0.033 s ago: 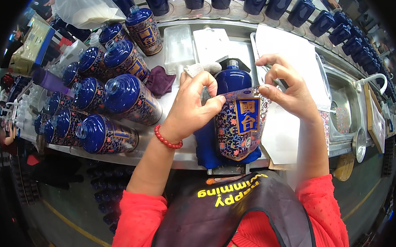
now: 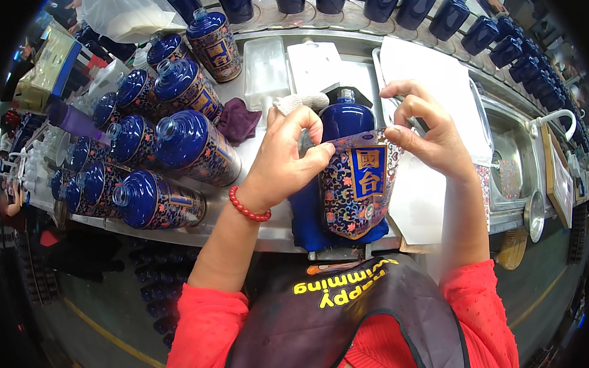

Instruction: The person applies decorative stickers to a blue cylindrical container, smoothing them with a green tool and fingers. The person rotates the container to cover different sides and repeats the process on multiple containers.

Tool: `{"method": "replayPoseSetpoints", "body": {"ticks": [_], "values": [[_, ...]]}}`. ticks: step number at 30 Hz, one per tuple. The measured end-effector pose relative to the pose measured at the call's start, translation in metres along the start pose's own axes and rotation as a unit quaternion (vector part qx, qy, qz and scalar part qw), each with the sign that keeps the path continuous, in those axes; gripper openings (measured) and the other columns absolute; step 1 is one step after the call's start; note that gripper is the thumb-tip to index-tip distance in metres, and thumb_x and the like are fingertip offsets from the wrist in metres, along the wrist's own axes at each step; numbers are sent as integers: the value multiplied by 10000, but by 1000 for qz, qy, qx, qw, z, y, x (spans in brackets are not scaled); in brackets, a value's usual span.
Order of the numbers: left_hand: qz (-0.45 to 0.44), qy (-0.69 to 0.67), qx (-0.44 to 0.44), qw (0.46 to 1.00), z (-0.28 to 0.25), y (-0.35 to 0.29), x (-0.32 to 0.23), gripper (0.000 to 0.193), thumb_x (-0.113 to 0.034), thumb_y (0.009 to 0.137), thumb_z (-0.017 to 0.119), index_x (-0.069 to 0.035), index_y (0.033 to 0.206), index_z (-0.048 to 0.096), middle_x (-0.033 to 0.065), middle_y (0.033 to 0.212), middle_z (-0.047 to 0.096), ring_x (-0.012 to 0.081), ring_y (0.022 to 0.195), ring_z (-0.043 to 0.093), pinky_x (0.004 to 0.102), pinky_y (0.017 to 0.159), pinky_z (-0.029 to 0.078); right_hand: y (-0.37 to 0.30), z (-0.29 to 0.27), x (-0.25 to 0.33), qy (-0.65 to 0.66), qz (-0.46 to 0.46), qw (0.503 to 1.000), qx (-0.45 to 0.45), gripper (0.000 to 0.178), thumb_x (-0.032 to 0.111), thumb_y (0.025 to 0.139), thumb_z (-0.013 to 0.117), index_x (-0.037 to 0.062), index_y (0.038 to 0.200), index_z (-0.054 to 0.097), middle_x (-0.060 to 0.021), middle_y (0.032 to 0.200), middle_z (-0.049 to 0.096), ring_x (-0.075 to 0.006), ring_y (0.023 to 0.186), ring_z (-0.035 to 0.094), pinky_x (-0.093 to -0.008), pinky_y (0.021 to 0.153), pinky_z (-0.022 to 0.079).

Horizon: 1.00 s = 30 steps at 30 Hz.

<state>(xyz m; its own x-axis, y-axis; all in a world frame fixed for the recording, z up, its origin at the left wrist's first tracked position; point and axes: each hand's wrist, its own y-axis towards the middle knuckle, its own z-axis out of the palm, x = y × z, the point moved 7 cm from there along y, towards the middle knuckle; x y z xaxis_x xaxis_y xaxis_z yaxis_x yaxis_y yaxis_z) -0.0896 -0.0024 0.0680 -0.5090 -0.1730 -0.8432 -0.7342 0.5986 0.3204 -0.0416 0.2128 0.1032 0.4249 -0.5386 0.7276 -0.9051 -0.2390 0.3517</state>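
A glossy blue bottle (image 2: 346, 120) lies in front of me with its neck pointing away, on a blue cloth (image 2: 306, 231). Over its body is a thin floral decal (image 2: 357, 214) with a blue and gold panel. My left hand (image 2: 281, 159), with a red bead bracelet at the wrist, pinches the decal's upper left corner between thumb and finger. At the upper right corner, my right hand (image 2: 433, 135) pinches it the same way, other fingers curled. White knitted fabric (image 2: 302, 102) shows beside my left fingers; whether it covers a finger I cannot tell.
Several decorated blue bottles (image 2: 187, 146) stand at left beside a purple cloth (image 2: 239, 120). Plain blue bottles (image 2: 381, 1) line a conveyor (image 2: 269, 17) across the back. White sheets (image 2: 425, 77) lie at right, near a metal sink (image 2: 510, 166) with a white tap (image 2: 561, 115).
The plain bottles on the conveyor have shifted very slightly to the right. My hands, the decal and the bottle beneath it look unchanged.
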Motion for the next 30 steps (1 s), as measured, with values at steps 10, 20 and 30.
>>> {"method": "replayPoseSetpoints", "body": {"ticks": [10,20,30], "values": [[-58,-148,39,986,5,-7,9,154,-138,893,649,-33,1006,653,79,1011,653,188,1047,583,352,972,440,0,0,-3,1,3,1000,-3,322,273,901,794,85,785,560,-127,1275,628,-234,1180,580,-396,1011,444],[-69,-248,-71,964,14,-13,26,197,-183,1008,626,-11,916,649,25,857,655,85,799,592,255,773,475,1,4,-9,8,12,1000,6,302,277,924,767,87,806,565,-131,1274,622,-254,1217,561,-418,1046,414],[-86,-203,-111,969,19,-10,31,184,-191,1025,641,-46,914,623,-3,835,618,72,754,542,242,720,451,2,8,-20,41,33,999,-10,282,279,937,762,82,837,587,-110,1239,616,-235,1151,573,-378,991,440]]}}
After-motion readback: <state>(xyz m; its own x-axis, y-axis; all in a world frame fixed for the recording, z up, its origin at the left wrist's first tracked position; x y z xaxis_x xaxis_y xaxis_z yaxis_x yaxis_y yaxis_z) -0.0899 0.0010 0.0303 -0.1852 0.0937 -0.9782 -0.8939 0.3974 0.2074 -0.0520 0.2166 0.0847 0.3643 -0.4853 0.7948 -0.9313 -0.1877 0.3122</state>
